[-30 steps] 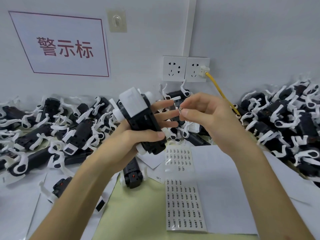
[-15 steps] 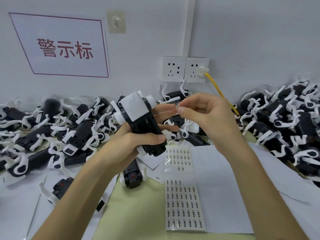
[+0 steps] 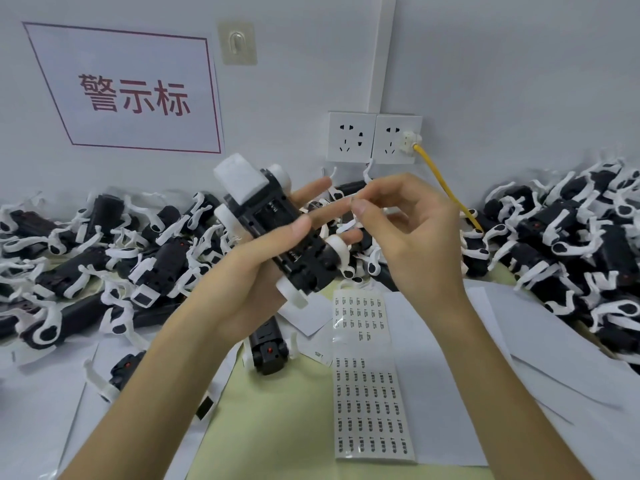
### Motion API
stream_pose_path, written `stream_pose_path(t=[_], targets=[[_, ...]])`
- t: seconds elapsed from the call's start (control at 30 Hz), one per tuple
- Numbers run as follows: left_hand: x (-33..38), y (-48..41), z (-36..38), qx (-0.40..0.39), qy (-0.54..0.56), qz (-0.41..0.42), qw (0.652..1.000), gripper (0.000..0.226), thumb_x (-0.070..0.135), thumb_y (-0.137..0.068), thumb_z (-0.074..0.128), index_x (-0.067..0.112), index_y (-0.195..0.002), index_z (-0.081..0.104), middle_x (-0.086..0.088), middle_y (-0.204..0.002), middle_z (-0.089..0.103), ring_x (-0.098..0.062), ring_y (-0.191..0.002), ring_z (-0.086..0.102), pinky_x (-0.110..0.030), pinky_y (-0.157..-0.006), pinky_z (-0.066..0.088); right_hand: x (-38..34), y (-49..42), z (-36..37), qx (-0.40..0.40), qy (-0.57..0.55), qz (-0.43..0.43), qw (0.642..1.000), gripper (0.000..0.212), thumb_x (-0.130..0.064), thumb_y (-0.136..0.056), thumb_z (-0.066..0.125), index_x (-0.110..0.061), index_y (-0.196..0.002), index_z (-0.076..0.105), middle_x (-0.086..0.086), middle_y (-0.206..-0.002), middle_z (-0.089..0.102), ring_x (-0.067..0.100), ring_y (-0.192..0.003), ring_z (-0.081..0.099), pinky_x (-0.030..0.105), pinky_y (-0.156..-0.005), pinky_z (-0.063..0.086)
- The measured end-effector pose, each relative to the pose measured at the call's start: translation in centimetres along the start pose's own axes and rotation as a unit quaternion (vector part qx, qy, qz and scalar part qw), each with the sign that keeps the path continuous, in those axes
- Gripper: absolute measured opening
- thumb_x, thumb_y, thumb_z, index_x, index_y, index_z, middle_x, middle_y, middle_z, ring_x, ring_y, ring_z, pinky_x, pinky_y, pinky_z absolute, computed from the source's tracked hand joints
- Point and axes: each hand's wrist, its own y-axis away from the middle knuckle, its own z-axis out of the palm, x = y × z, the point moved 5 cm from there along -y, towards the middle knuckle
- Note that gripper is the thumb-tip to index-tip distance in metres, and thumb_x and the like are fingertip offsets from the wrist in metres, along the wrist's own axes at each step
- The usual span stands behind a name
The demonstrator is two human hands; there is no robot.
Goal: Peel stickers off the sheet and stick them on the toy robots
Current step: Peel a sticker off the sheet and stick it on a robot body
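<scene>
- Since the earlier frame, the toy robot has been turned in the left hand, so its long black moulded face is shown.
- It is clamped above the desk between the thumb and the spread left fingers.
- A tiny sticker is pinched by the right hand.
- The glossy rectangular sticker sheet is laid flat on the desk.

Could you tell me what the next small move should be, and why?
Probably move the right hand left and press the small sticker it seems to pinch onto the toy robot; the left hand grips that robot beside it, and the sticker is not yet touching it.
</scene>
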Motion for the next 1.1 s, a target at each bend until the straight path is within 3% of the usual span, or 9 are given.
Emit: stream_pose_path(t=[0.1, 0.17, 0.27, 0.37, 0.43, 0.7, 0.8, 0.87, 1.1], targets=[[0.0, -0.1, -0.6, 0.034, 0.049, -0.003, 0.998, 0.066, 0.041, -0.093, 0.065, 0.020, -0.153, 0.045, -0.012, -0.149, 0.057, -0.035, -0.136, 0.056, -0.047, -0.109, 0.049, -0.5, 0.2, 0.3, 0.002, -0.042, -0.003, 0.999, 0.007, -0.009, -0.093, 0.070, -0.015, -0.091, 0.068, -0.011, -0.083, 0.071, 0.009, -0.082, 0.069, 0.026, -0.078, 0.053], [0.1, -0.1, -1.2, 0.077, 0.095, 0.020, 0.992, 0.042, 0.040, -0.099, 0.053, 0.022, -0.135, 0.065, -0.010, -0.141, 0.064, -0.034, -0.135, 0.057, -0.053, -0.115, 0.041, -0.8, 0.3, 0.9, -0.040, -0.057, -0.003, 0.998, 0.013, -0.013, -0.090, 0.072, -0.018, -0.099, 0.064, -0.009, -0.095, 0.073, 0.011, -0.092, 0.071, 0.030, -0.084, 0.054], [0.2, -0.1, -1.8, 0.143, 0.198, 0.057, 0.968, 0.034, 0.038, -0.104, 0.051, 0.021, -0.097, 0.080, -0.005, -0.128, 0.070, -0.036, -0.136, 0.056, -0.055, -0.113, 0.043, -0.4, 0.9, 2.4, -0.135, -0.020, 0.012, 0.991, 0.059, -0.024, -0.077, 0.083, -0.029, -0.126, 0.050, -0.005, -0.127, 0.065, 0.014, -0.118, 0.064, 0.038, -0.100, 0.049], [0.2, -0.1, -1.8, 0.184, 0.259, 0.086, 0.944, 0.018, 0.036, -0.100, 0.060, 0.020, -0.106, 0.064, -0.009, -0.131, 0.061, -0.037, -0.132, 0.058, -0.053, -0.103, 0.051, 0.5, 1.6, 3.4, -0.179, 0.009, 0.024, 0.984, 0.101, -0.033, -0.069, 0.090, -0.034, -0.150, 0.030, -0.015, -0.134, 0.058, 0.006, -0.130, 0.056, 0.034, -0.108, 0.041], [0.2, -0.1, -1.6, 0.192, 0.254, 0.101, 0.942, 0.014, 0.036, -0.100, 0.060, 0.022, -0.103, 0.059, -0.009, -0.131, 0.059, -0.035, -0.121, 0.065, -0.055, -0.103, 0.051, 0.8, 1.7, 3.9, -0.183, 0.022, 0.019, 0.983, 0.109, -0.036, -0.069, 0.091, -0.036, -0.155, 0.024, -0.018, -0.133, 0.058, 0.003, -0.132, 0.053, 0.031, -0.110, 0.038], [0.2, -0.3, -0.3, 0.125, 0.184, 0.062, 0.973, 0.032, 0.042, -0.103, 0.048, 0.019, -0.109, 0.069, -0.009, -0.122, 0.065, -0.030, -0.123, 0.059, -0.051, -0.120, 0.032, 0.1, 1.4, 3.2, -0.114, 0.012, -0.014, 0.993, 0.082, -0.020, -0.072, 0.088, -0.028, -0.140, 0.043, -0.007, -0.122, 0.070, 0.015, -0.121, 0.063, 0.031, -0.107, 0.046], [0.4, -0.5, 0.5, 0.063, 0.101, 0.013, 0.993, 0.054, 0.042, -0.102, 0.047, 0.007, -0.144, 0.051, -0.017, -0.143, 0.057, -0.025, -0.130, 0.056, -0.044, -0.116, 0.042, -0.3, 0.8, 2.1, -0.071, -0.025, -0.005, 0.997, 0.079, -0.017, -0.074, 0.086, -0.023, -0.138, 0.041, 0.000, -0.118, 0.073, 0.021, -0.114, 0.068, 0.040, -0.107, 0.049], [0.5, -0.7, 0.7, 0.031, 0.008, -0.005, 0.999, 0.043, 0.035, -0.105, 0.045, 0.013, -0.140, 0.057, -0.008, -0.139, 0.063, -0.018, -0.129, 0.057, -0.039, -0.107, 0.050, -0.4, 0.4, 1.5, -0.054, -0.044, -0.002, 0.998, 0.078, -0.014, -0.075, 0.085, -0.020, -0.137, 0.039, 0.004, -0.116, 0.074, 0.024, -0.111, 0.070, 0.047, -0.104, 0.051], [1.4, 0.2, -1.8, 0.055, -0.248, -0.089, 0.963, 0.043, 0.041, -0.097, 0.055, 0.026, -0.137, 0.063, 0.012, -0.138, 0.066, -0.013, -0.127, 0.064, -0.047, -0.110, 0.046, -0.4, -0.8, -1.1, 0.041, -0.064, -0.011, 0.997, 0.072, -0.008, -0.079, 0.081, -0.015, -0.135, 0.037, 0.009, -0.117, 0.072, 0.026, -0.111, 0.069, 0.050, -0.100, 0.054]])
